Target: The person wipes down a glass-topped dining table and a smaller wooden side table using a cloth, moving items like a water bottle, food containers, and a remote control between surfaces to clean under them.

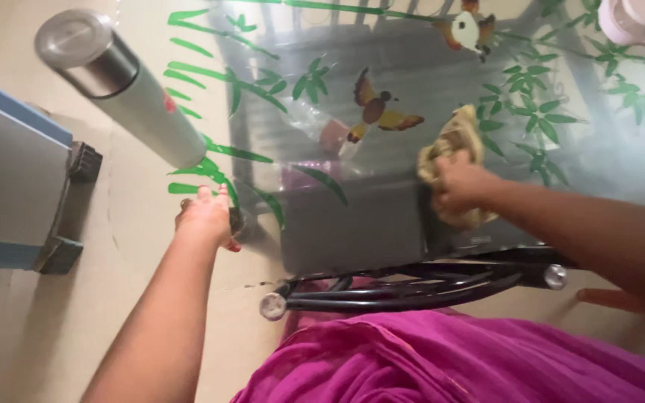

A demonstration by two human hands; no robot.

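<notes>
Fingers of the right hand (460, 190) are curled tight around a crumpled yellowish cloth (453, 145), pressing it down on the glass desk (412, 67) a little in from the near edge. Fingers of the left hand (207, 216) rest at the near-left edge of the desk, bent over a small dark object that is mostly hidden under the palm; I cannot tell what it is or whether they grip it.

Between the two hands the glass lies open along the near edge, and the middle of the desk is bare as well. The left edge curves round, so the top appears rounded there.

One desk: clear, glossy glass printed with green bamboo leaves and three orange-and-brown birds, carried on a black tubular metal frame (412, 287) with round chrome end caps showing below the near edge. One tall cylindrical flask (121, 86) stands near the left edge beyond the left hand, its body pale and smooth, its cap brushed steel. One pale pink rounded container (636, 19) sits at the far right corner, cut off by the frame. One cloth, soft and bunched, loosely woven. Magenta fabric (449, 358) of the person's clothing falls in folds below the near edge.
</notes>
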